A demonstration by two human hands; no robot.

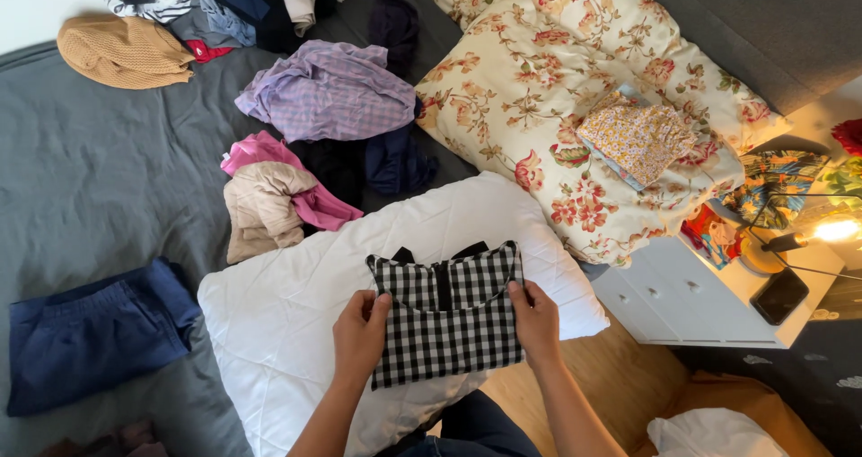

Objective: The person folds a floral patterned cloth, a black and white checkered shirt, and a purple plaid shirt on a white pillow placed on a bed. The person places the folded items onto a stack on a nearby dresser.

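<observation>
A folded black-and-white checked garment (449, 318) lies on a white pillow (287, 313) in front of me. My left hand (361, 331) grips its left edge, fingers curled over the cloth. My right hand (536, 318) holds the right edge the same way. The garment forms a neat rectangle with a black collar strip showing at its top.
Loose clothes lie on the grey bed: a lilac checked shirt (328, 89), pink and beige tops (269, 197), navy trousers (94, 331), a tan knit (121, 51). A floral pillow (539, 98) carries a small folded yellow floral piece (637, 138). A white nightstand (691, 304) with a lamp (835, 231) and phone (779, 295) stands right.
</observation>
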